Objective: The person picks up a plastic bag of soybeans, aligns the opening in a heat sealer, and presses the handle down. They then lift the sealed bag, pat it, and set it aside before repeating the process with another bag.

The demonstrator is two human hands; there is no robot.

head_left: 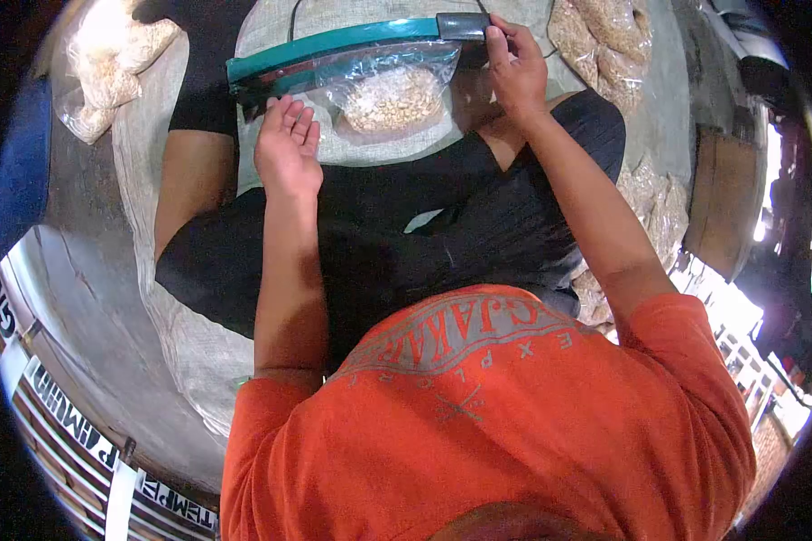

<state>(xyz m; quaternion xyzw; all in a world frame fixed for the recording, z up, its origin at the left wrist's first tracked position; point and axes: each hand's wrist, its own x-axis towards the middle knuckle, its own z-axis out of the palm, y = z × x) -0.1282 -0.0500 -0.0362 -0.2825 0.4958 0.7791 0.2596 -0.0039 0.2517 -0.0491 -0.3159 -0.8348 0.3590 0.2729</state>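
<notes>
We see the teal sealer [343,39] lying crosswise, black grip [461,27] rightward, clasped by the right hand's [520,83] fingers; the left hand's [289,149] are open.

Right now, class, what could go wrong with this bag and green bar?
The left hand is close to the green bar, so its fingers might get pinched if the bar is pressed. The clear bag looks creased near the bar, so it may close unevenly and let the pale pieces spill.

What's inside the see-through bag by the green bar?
The clear bag holds lots of small pale bits, maybe beans. The ones underneath are covered, so I can't see them.
</notes>
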